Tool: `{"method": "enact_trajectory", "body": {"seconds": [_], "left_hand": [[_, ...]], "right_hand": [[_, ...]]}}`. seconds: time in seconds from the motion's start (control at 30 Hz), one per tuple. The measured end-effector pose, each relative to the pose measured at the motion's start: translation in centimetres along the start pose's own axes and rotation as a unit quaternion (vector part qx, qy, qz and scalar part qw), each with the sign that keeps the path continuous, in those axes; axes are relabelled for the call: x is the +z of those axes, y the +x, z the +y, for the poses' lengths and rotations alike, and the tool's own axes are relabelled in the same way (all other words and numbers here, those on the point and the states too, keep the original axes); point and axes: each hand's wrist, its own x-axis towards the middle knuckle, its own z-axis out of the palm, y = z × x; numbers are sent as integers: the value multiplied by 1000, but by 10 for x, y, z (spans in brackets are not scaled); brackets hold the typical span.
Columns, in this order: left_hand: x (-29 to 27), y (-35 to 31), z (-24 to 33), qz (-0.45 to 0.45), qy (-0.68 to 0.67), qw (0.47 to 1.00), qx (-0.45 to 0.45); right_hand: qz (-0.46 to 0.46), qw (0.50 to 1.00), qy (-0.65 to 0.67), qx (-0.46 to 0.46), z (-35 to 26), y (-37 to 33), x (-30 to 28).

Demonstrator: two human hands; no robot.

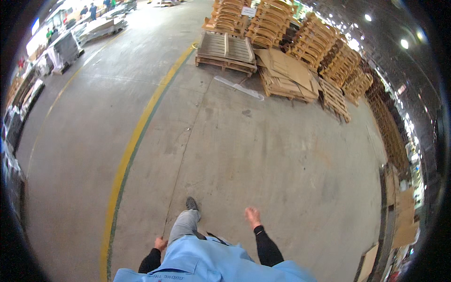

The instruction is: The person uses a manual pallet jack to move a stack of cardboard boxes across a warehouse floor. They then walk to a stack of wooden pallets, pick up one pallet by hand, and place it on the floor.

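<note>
My right hand (252, 216) hangs over the bare concrete floor (263, 160), a little ahead of my body. Its fingers look loosely curled and slightly blurred, with nothing seen in them. Close by my left thigh is my left hand (160, 243), also curled, partly turned from view and holding nothing that shows. Black sleeves cover both forearms, below a light blue shirt (202, 256). One leg in grey trousers (184, 223) reaches forward, with a dark shoe (191, 203) on the floor. Neither hand touches any object in view.
A yellow and green floor line (136, 134) runs along my left. Ahead stand a wooden pallet (226, 49), flat cardboard sheets (289, 70) on pallets and tall stacks of curved wooden parts (270, 21). Wrapped stacks (63, 51) line the far left; cardboard (405, 218) stands at right.
</note>
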Motion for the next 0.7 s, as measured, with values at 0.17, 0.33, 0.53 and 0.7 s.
{"method": "enact_trajectory", "body": {"seconds": [0.17, 0.33, 0.53, 0.7], "left_hand": [[-80, 169, 96, 90, -33, 994, 46], [-181, 274, 268, 177, -149, 969, 89], [-237, 387, 371, 123, -249, 961, 19], [-269, 422, 424, 87, -237, 956, -150]], "right_hand": [[-193, 942, -268, 55, -32, 45, 77], [-248, 943, -209, 79, -119, 144, 141], [-170, 951, -256, -42, -285, 385, 235], [-105, 942, -305, -94, -456, 559, 329]]}}
